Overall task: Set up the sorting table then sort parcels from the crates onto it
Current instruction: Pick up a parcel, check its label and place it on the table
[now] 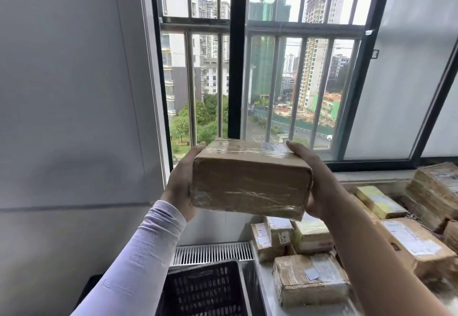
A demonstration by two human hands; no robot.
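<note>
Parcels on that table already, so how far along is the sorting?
Well underway, it seems. Done: the table is set up and many taped parcels already lie on it. In hand: the left hand and right hand hold a brown taped box up before the window. Left: placing this box. The black crate below looks empty where it shows, though only part is visible.

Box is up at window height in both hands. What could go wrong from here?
1. The taped parcel is held only by side pressure from the left hand and right hand; the glossy tape may let the grip slip.
2. If dropped, it could fall on the parcels on the table below or into the black crate.
3. The table looks crowded, so setting it down may nudge its neighbours.
</note>
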